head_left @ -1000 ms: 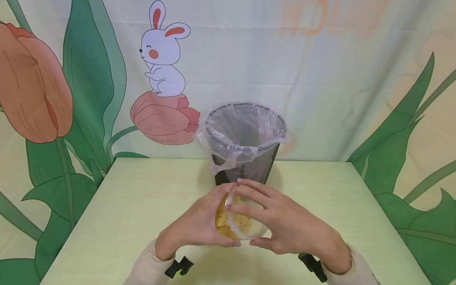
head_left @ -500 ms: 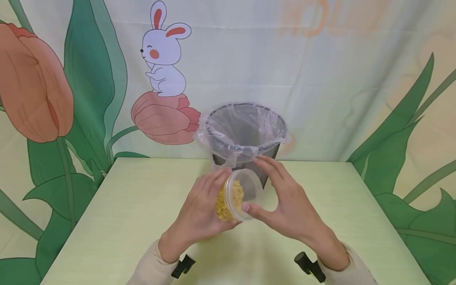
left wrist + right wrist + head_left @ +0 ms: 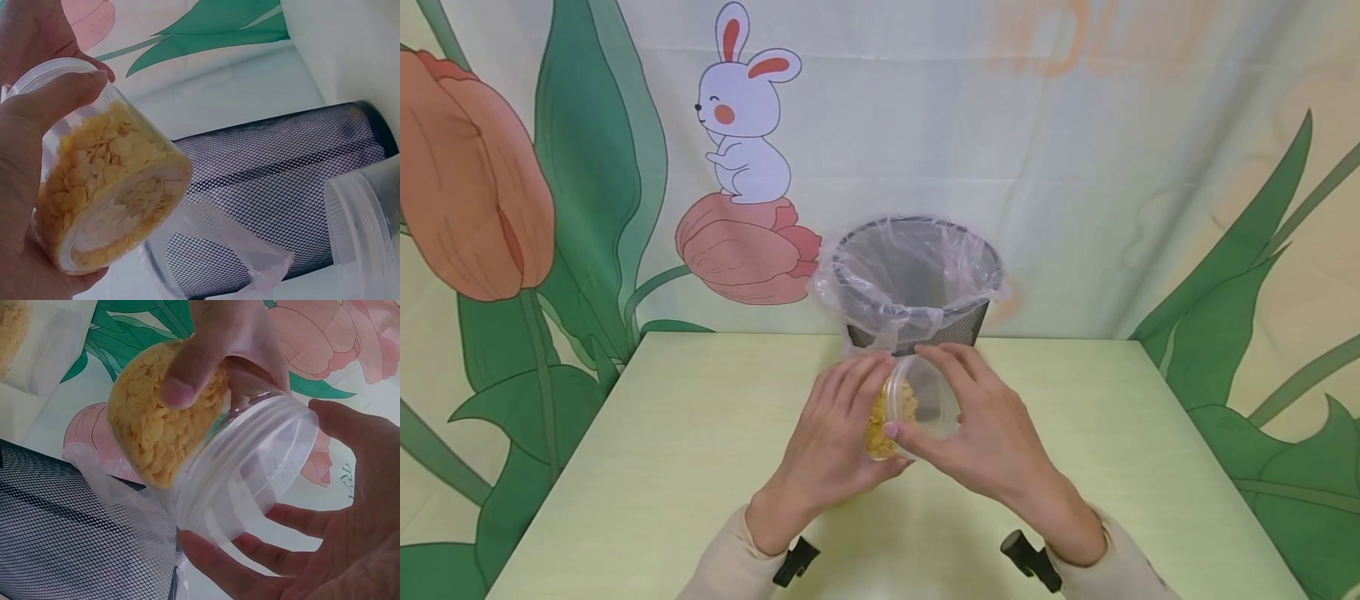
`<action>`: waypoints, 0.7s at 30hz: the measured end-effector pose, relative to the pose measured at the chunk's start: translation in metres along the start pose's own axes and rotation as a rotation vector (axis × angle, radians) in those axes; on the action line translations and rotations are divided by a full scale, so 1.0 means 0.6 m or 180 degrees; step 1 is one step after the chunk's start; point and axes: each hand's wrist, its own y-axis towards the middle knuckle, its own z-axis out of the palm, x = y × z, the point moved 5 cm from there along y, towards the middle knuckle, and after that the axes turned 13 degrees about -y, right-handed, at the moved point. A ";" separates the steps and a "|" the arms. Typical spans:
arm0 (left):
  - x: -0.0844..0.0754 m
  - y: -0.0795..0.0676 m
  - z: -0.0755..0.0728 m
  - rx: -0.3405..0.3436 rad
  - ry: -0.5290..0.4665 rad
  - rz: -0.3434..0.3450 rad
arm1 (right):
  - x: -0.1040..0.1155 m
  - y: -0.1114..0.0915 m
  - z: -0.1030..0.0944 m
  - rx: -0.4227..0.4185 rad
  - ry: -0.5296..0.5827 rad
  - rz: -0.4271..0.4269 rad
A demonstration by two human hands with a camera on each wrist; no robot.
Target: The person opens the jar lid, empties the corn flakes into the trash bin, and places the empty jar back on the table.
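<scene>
Near the middle of the table, my left hand holds a clear plastic jar of yellow flakes, like cornflakes. The jar lies tilted on its side, with its lidded end to the right. My right hand grips the clear lid at its rim, thumb on one side and fingers on the other. The lid is on the jar's mouth. Directly behind the hands stands a black mesh bin lined with a thin translucent bag.
A pale table extends on both sides of the hands. Behind it hangs a printed curtain with a rabbit and tulips. A faint second jar shape shows in the right wrist view; whether it is a reflection I cannot tell.
Both hands have lifted the jar slightly away from me. Half a second ago the right hand was spread wider beside the lid; now its fingers are back around the rim.
</scene>
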 end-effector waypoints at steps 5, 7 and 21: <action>0.001 0.000 -0.001 0.0029 0.0029 0.0005 | 0.001 0.001 -0.002 0.0012 0.0098 -0.0256; 0.001 0.000 -0.002 0.0022 0.0033 0.0011 | 0.001 0.002 -0.003 0.0029 0.0136 -0.0428; 0.004 0.002 -0.009 0.0091 -0.0147 -0.0062 | 0.002 -0.002 -0.011 0.0092 0.0203 -0.1504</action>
